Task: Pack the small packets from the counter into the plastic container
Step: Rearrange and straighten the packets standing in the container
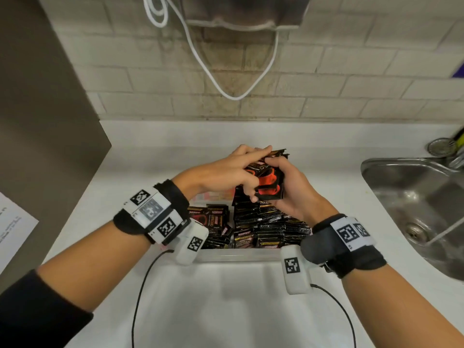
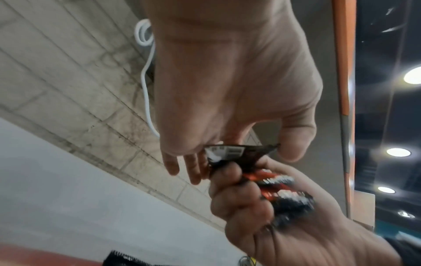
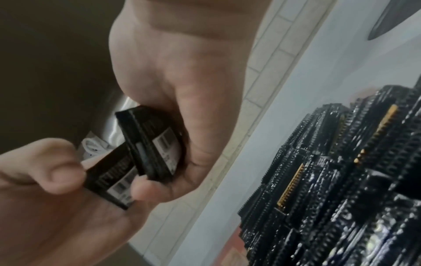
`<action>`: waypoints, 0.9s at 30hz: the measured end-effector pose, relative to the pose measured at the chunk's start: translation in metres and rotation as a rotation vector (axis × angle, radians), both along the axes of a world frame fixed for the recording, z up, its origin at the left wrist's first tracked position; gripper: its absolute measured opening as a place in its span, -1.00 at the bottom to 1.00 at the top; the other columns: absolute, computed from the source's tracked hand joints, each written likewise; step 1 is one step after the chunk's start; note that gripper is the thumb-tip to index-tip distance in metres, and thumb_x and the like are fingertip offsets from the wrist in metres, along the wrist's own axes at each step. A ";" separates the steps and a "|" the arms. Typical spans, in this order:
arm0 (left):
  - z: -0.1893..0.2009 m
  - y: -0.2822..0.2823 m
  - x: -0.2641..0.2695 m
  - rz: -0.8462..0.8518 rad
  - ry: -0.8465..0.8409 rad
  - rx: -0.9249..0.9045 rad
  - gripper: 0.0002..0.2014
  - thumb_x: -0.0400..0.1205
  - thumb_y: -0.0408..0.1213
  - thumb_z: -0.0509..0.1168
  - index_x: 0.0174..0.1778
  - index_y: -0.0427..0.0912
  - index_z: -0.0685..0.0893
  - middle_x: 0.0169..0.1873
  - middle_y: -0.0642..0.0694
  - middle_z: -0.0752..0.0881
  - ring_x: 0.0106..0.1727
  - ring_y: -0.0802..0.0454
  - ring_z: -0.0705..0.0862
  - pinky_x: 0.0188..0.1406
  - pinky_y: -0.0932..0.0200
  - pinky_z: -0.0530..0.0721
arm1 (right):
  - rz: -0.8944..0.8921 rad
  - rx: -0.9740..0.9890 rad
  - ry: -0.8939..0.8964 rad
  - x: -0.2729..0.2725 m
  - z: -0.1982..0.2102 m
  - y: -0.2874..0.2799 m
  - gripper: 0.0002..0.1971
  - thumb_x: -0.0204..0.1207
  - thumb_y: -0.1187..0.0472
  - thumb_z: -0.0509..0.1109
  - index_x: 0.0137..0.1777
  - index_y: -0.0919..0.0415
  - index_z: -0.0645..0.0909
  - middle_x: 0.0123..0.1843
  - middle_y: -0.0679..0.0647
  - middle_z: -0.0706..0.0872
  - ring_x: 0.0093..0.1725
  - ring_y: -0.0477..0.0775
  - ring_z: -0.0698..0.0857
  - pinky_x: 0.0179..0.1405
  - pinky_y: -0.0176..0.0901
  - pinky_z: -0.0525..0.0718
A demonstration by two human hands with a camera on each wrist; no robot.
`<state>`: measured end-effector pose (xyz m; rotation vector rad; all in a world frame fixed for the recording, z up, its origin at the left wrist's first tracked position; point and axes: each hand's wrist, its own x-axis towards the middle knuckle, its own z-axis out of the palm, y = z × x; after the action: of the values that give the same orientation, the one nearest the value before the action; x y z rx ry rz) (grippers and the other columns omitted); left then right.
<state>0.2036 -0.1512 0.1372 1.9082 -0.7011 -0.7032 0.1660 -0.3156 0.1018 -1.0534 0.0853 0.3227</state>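
Observation:
Both hands hold a small stack of black-and-red packets [image 1: 270,182] in the air above the clear plastic container [image 1: 238,254]. My right hand [image 1: 288,189] grips the stack from the right with curled fingers. My left hand [image 1: 238,172] pinches packets at the stack's left side. In the left wrist view the left thumb and fingers pinch one packet [image 2: 239,151] above the bunch in the right hand [image 2: 284,225]. In the right wrist view the right hand [image 3: 173,100] holds a stack of packets [image 3: 154,145], and the left hand [image 3: 52,176] pinches a packet [image 3: 111,181]. Several packets [image 1: 261,227] stand packed in the container.
A steel sink [image 1: 414,197] sits at the right, with a round fitting [image 1: 440,146] behind it. A white cable [image 1: 233,96] hangs down the tiled wall. A grey panel [image 1: 37,121] borders the white counter [image 1: 226,310] on the left, with a paper sheet [image 1: 12,222] beside it.

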 end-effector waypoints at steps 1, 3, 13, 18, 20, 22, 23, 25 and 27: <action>0.002 0.000 0.001 -0.001 -0.018 0.027 0.01 0.29 -0.35 0.31 0.74 0.12 0.16 0.33 -0.01 0.31 0.11 0.15 0.61 0.02 0.41 0.58 | -0.004 0.006 0.011 0.000 -0.001 0.000 -0.67 0.71 0.11 0.12 0.23 0.27 0.63 -0.02 0.27 0.79 -0.15 0.19 0.76 -0.25 0.04 0.77; 0.000 -0.006 0.000 0.004 -0.093 0.087 0.01 0.36 -0.37 0.36 0.75 0.13 0.11 0.32 0.03 0.28 -0.01 0.22 0.58 -0.16 0.43 0.59 | -0.053 0.011 0.024 0.003 -0.003 0.000 -0.65 0.68 0.11 0.11 0.25 0.29 0.61 0.01 0.27 0.77 -0.09 0.16 0.77 -0.20 0.03 0.77; -0.019 -0.028 -0.007 0.024 -0.396 0.242 0.14 0.50 -0.07 0.49 0.76 -0.14 -0.24 0.64 0.20 -0.05 0.67 0.01 0.15 0.56 0.10 0.40 | -0.101 -0.052 -0.010 0.004 0.000 0.003 -0.69 0.64 0.29 0.15 0.29 0.40 0.56 -0.01 0.26 0.68 -0.04 0.13 0.70 -0.12 -0.10 0.68; -0.013 -0.018 -0.001 -0.065 -0.553 0.221 0.25 0.35 -0.03 0.65 0.76 -0.12 -0.09 0.54 0.03 0.16 0.61 0.07 0.20 0.59 0.18 0.31 | -0.037 0.004 0.054 0.000 -0.003 -0.008 -0.77 0.49 0.38 0.11 -0.02 0.30 0.60 -0.26 0.20 0.71 -0.34 0.06 0.74 -0.41 -0.18 0.71; -0.010 -0.016 0.002 -0.108 -0.597 0.208 0.21 0.33 -0.01 0.67 0.75 -0.16 0.01 0.50 -0.02 0.25 0.55 0.08 0.29 0.55 0.22 0.34 | 0.004 0.015 0.038 -0.001 -0.004 -0.007 -0.77 0.45 0.40 0.13 -0.01 0.31 0.60 -0.22 0.21 0.72 -0.30 0.08 0.76 -0.38 -0.15 0.73; -0.008 -0.015 0.002 -0.108 -0.643 0.176 0.10 0.34 0.05 0.66 0.69 -0.15 0.18 0.41 0.00 0.37 0.43 0.10 0.42 0.43 0.20 0.46 | 0.040 -0.011 -0.020 -0.002 -0.004 -0.005 -0.79 0.39 0.43 0.21 -0.03 0.30 0.60 -0.22 0.19 0.73 -0.28 0.07 0.75 -0.36 -0.16 0.73; -0.009 -0.016 0.000 -0.099 -0.695 0.172 0.04 0.35 0.07 0.65 0.65 -0.14 0.25 0.39 0.00 0.41 0.39 0.09 0.46 0.39 0.15 0.50 | 0.051 -0.042 -0.054 -0.001 -0.005 -0.005 -0.80 0.36 0.45 0.25 -0.06 0.31 0.59 -0.24 0.19 0.71 -0.28 0.06 0.73 -0.36 -0.16 0.72; -0.015 -0.018 -0.007 -0.089 -0.830 0.203 -0.01 0.37 0.12 0.61 0.63 -0.14 0.28 0.40 -0.03 0.47 0.39 0.04 0.47 0.38 0.02 0.52 | 0.055 -0.099 -0.089 -0.001 -0.007 -0.005 -0.83 0.34 0.52 0.25 -0.13 0.33 0.57 -0.31 0.22 0.64 -0.32 0.09 0.67 -0.38 -0.17 0.69; -0.022 -0.019 -0.015 -0.119 -0.905 0.244 0.03 0.40 0.17 0.57 0.67 -0.13 0.21 0.47 -0.05 0.45 0.46 0.02 0.42 0.48 0.00 0.44 | 0.061 -0.134 -0.095 -0.001 -0.010 -0.007 -0.80 0.35 0.59 0.18 -0.19 0.36 0.57 -0.37 0.28 0.60 -0.37 0.15 0.65 -0.41 -0.14 0.68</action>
<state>0.1889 -0.1699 0.1148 2.4165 -1.3302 0.0654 0.1651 -0.3224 0.0914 -1.2045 -0.0101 0.3250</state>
